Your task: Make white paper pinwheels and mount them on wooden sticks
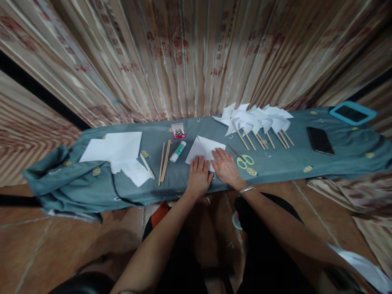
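A folded white paper [203, 148] lies on the blue-grey cloth [122, 192] in front of me. My left hand [198, 176] rests flat on the paper's near edge, fingers stretched out. My right hand [225, 165] presses flat on the paper's right near corner, a silver bangle on its wrist. Neither hand holds anything. Scissors with pale green handles [244, 159] lie just right of my right hand. A glue stick [178, 151] lies left of the paper.
Several finished white paper pinwheels on wooden sticks [255, 120] lie at the back right. Wooden sticks [164, 162], loose white sheets [114, 148] and a small red pin box [178, 131] are to the left. A black phone [320, 140] and a blue-framed tablet [352, 112] lie far right.
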{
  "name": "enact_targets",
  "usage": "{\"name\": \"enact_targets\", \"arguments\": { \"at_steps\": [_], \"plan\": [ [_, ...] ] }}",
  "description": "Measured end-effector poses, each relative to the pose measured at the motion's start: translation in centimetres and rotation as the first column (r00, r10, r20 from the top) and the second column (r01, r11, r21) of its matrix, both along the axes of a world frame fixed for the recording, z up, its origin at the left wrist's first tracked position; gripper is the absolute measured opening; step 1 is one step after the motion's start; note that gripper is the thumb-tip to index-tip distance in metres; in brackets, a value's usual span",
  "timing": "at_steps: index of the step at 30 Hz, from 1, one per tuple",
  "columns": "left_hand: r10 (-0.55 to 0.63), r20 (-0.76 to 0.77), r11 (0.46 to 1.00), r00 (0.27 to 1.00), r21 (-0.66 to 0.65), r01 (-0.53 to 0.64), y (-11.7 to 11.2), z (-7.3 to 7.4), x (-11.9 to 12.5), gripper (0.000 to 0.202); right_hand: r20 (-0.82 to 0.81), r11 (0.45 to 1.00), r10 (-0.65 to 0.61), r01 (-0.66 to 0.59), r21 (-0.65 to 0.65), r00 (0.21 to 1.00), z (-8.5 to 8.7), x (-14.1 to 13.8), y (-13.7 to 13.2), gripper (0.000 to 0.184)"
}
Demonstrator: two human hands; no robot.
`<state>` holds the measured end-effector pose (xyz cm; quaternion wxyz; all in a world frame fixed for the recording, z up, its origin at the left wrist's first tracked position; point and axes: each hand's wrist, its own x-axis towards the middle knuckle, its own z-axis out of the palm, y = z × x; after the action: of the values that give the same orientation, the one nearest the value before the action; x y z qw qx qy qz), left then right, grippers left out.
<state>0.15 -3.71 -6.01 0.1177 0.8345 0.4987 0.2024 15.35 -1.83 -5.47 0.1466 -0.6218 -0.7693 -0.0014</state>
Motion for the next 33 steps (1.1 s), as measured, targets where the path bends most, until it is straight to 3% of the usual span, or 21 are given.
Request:
{"name": "enact_targets", "arguments": {
  "at_steps": [5,9,13,17,21,26,33],
  "plan": [
    [0.010,0.099,0.996,0.995,-0.087,-0.001,1.5,0.3,-1.4,0.053,0.006,1.000,0.004,-0.004,0.018,1.000,-0.1,-0.1,0.0,0.047],
    [-0.067,-0.004,0.998,0.998,-0.012,0.067,1.7,1.0,-2.3,0.046,0.016,1.000,0.004,-0.004,0.017,1.000,-0.1,-0.1,0.0,0.047],
    [-0.065,-0.103,0.997,0.993,0.026,0.068,1.2,1.2,-2.2,0.043,0.002,0.999,-0.008,0.008,0.031,1.000,-0.5,-0.1,0.0,0.048],
    [-0.061,-0.116,0.997,0.991,0.047,0.067,1.0,1.1,-2.1,0.042,-0.079,1.000,0.005,-0.003,0.029,0.997,-0.8,0.4,0.0,0.049],
    [-0.067,-0.110,0.997,0.992,0.040,0.071,1.1,1.2,-2.2,0.043,-0.173,0.999,-0.028,0.030,0.012,0.984,0.0,0.9,1.1,0.047],
    [-0.085,-0.097,0.996,0.992,0.028,0.088,1.2,1.3,-2.3,0.044,0.003,0.995,0.097,-0.097,0.008,0.995,1.1,-0.2,4.2,0.046],
    [-0.085,-0.102,0.994,0.991,0.060,0.091,1.3,0.5,-2.5,0.044,0.051,0.997,0.074,-0.075,0.009,0.996,-0.4,-1.1,5.6,0.050]
  ]
}}
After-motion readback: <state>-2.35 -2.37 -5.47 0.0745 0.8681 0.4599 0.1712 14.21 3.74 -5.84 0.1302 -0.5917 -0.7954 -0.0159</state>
